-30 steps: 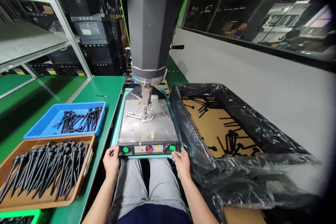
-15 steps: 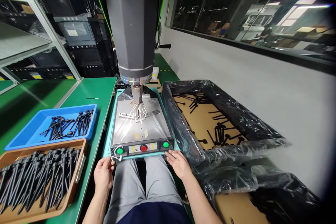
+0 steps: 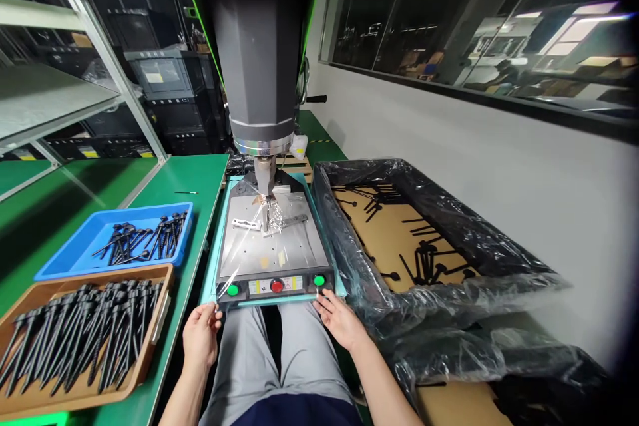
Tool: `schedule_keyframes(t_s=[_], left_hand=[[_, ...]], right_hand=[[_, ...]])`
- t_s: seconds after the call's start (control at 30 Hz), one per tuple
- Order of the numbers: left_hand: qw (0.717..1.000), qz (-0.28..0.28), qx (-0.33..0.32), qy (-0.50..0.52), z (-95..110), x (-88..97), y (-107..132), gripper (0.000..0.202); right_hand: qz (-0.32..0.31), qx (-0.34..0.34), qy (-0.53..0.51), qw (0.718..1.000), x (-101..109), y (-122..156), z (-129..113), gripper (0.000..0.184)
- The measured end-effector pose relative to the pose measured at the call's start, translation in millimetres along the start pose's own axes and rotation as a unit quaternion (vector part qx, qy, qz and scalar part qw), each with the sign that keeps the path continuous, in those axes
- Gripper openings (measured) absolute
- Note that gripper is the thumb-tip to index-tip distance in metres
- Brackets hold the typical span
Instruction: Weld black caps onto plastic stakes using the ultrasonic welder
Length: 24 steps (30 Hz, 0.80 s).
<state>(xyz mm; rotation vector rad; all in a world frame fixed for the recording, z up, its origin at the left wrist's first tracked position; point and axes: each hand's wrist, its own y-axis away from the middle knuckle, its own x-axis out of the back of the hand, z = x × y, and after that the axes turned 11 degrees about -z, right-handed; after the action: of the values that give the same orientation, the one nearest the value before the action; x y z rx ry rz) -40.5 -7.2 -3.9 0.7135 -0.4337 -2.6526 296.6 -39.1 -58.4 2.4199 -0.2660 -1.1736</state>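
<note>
I sit at a press machine [image 3: 259, 66] whose horn points down onto a metal base plate [image 3: 272, 246] covered with clear film. The front panel has two green buttons [image 3: 232, 290] and a red one [image 3: 277, 285]. My left hand [image 3: 200, 338] hovers just below the panel's left corner, fingers loosely curled, holding nothing. My right hand [image 3: 338, 319] lies below the right green button, fingers stretched out and empty. A small black part sits under the horn [image 3: 267, 213].
On the green bench at left stand a blue tray [image 3: 114, 239] and a brown tray [image 3: 80, 339], both holding several black rod-like parts. At right a cardboard box lined with black plastic [image 3: 414, 239] holds more parts. Metal shelving stands at far left.
Both hands have drawn back from the green buttons at the panel's corners to just below its front edge. The view has shifted slightly.
</note>
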Motion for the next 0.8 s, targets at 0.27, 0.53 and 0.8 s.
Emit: schedule_keyframes(t_s=[0.27,0.53,0.8], left_hand=[[1.0,-0.008,0.0,-0.009,-9,15.9,23,0.051],[0.997,0.013,0.003,-0.076,-51,60.5,71,0.05],[0.991,0.042,0.021,-0.127,-71,93.1,95,0.049]], right_hand=[[-0.027,0.025,0.077,0.996,-1,18,4,0.033],[-0.024,0.02,0.041,0.999,17,71,-7,0.031],[0.014,0.028,0.081,0.996,27,99,21,0.037]])
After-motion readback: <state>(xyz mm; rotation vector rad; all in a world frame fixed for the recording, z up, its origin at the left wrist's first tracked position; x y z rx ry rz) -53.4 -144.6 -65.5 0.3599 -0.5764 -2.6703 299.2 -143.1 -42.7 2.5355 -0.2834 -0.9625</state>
